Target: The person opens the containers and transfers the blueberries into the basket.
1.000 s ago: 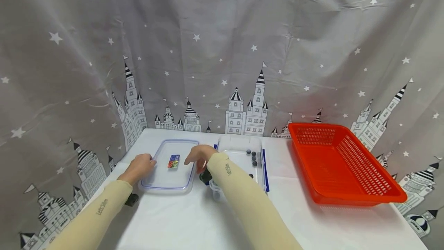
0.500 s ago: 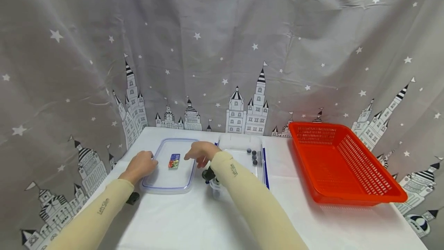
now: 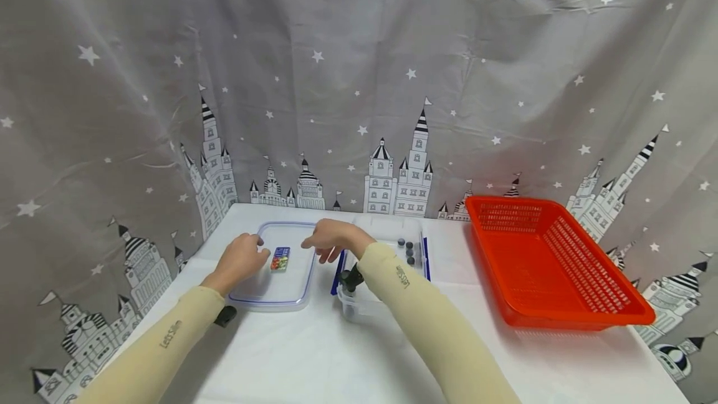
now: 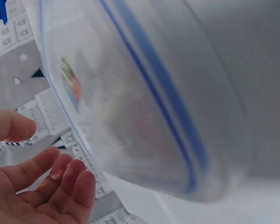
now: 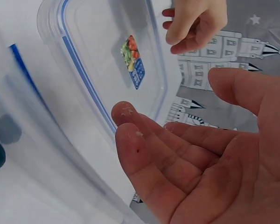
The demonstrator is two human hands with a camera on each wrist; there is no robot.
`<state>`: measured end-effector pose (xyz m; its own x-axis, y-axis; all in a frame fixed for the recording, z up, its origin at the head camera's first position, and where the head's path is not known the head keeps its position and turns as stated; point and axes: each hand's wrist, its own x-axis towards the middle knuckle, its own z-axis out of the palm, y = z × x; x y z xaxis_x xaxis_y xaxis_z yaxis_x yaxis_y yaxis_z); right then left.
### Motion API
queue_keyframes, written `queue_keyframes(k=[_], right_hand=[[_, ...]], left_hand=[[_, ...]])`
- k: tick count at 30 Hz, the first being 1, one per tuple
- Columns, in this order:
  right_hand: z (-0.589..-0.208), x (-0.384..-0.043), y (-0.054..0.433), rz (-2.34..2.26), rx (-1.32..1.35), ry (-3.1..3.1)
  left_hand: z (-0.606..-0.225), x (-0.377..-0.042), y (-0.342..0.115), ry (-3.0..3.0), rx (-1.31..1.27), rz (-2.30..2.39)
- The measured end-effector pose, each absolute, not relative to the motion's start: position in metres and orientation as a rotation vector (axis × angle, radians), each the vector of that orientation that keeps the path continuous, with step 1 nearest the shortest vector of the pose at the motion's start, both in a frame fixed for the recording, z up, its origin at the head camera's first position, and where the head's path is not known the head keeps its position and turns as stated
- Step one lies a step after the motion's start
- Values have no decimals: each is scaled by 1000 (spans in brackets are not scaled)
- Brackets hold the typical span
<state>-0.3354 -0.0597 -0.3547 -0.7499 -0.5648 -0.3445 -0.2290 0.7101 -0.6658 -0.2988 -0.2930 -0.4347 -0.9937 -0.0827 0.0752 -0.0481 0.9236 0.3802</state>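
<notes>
A lidded clear plastic food container (image 3: 294, 288) with a blue seal line stands at the left, a small colourful label (image 3: 280, 259) on its lid. Over the lid's left side is my left hand (image 3: 242, 260), holding nothing. Its fingers are relaxed and apart from the lid in the left wrist view. My right hand (image 3: 333, 239) hovers near the lid's right edge, palm bare and fingers loosely bent in the right wrist view. Right of it, an uncovered clear container (image 3: 364, 309) with blue side clips holds several small dark balls (image 3: 410, 252); my right forearm hides part of it.
A large red plastic basket (image 3: 552, 273) sits at the right of the white table (image 3: 291, 360). Behind the table hangs a grey curtain (image 3: 359, 80) printed with castles and stars. A black wrist camera (image 3: 352, 278) overlaps the uncovered container's left side.
My left hand has moved up and to the right, from the lid's left edge to over it. My right hand has risen and shifted slightly right. Both containers stay in place.
</notes>
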Motion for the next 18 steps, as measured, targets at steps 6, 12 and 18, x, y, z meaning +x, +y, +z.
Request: queue_keyframes(k=[6,12,18], right_hand=[[-347,-336,-43,-891,-673,2352],[-340,-333,-28,-893,-721,2363],[-331,-327,-16,-881,-762,2378]], left_hand=[[-428,-304,-273,-2959,19,-597],[-423,-308,-254,-2927,-34,-640],[-418,-309,-238,-2887,-116,-655]])
